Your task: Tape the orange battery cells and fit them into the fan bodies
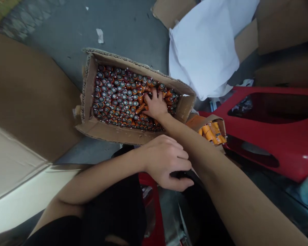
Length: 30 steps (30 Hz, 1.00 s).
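Observation:
An open cardboard box (113, 131) on the floor holds many upright orange cylindrical batteries (115, 90) with pale round ends. My right hand (156, 105) reaches into its right part, fingers spread and touching the batteries. A few orange batteries lie tilted by its thumb and fingertips; whether any is pinched beneath the palm is hidden. Closer to me, my left hand (169, 164) hangs near my knee beside my right forearm. Its fingers are loosely bent, the thumb stands apart, and nothing shows in it.
Right of the box, a smaller carton (222, 124) holds several orange batteries lying on their sides. A red plastic stool (292, 136) lies on its side at the right. White sheeting (202, 48) drapes over cardboard behind. A large cardboard panel (28, 92) stands at the left.

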Available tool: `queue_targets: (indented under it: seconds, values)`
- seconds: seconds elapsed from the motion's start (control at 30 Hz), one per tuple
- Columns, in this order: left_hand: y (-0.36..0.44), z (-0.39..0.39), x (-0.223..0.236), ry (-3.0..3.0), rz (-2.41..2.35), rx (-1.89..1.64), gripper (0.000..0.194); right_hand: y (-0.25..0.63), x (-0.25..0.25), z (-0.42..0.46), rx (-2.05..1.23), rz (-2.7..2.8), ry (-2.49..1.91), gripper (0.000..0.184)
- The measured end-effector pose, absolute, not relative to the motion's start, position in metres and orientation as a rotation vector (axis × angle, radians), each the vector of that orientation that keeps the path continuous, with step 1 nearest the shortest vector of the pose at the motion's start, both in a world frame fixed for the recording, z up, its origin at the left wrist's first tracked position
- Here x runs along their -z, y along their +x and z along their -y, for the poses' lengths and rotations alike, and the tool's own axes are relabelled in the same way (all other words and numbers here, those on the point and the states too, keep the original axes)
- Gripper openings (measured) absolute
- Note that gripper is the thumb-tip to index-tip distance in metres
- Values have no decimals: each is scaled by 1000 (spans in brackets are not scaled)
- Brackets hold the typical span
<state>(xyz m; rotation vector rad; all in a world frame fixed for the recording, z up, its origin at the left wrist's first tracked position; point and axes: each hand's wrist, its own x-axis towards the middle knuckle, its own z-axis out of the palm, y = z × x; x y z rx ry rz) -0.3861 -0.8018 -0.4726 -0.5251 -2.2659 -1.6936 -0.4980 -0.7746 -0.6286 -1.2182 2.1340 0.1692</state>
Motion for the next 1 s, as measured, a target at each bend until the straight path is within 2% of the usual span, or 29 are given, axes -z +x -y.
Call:
queue_targets:
  seconds: [0.1,0.33,0.5,0.57,0.67,1.0]
  values:
    - [-385,802,475,-489,2222,1700,41,-499,634,780,-214,-2165,-1185,98]
    - [-384,810,477,-427,2225,1701,39,-505,632,781,-176,-2113,-1277,65]
    - [-383,812,480,-382,2248,1665,42,-504,635,779,-135,-2099,-1237,66]
    - [-383,812,480,-366,2257,1659,42,-502,632,778,-136,-2082,-1263,62]
    - [-384,813,480,-365,2252,1662,41,-500,622,775,-215,-2071,-1271,53]
    - [-385,813,482,-381,2323,1641,39,-510,609,779,-363,-1992,-1306,50]
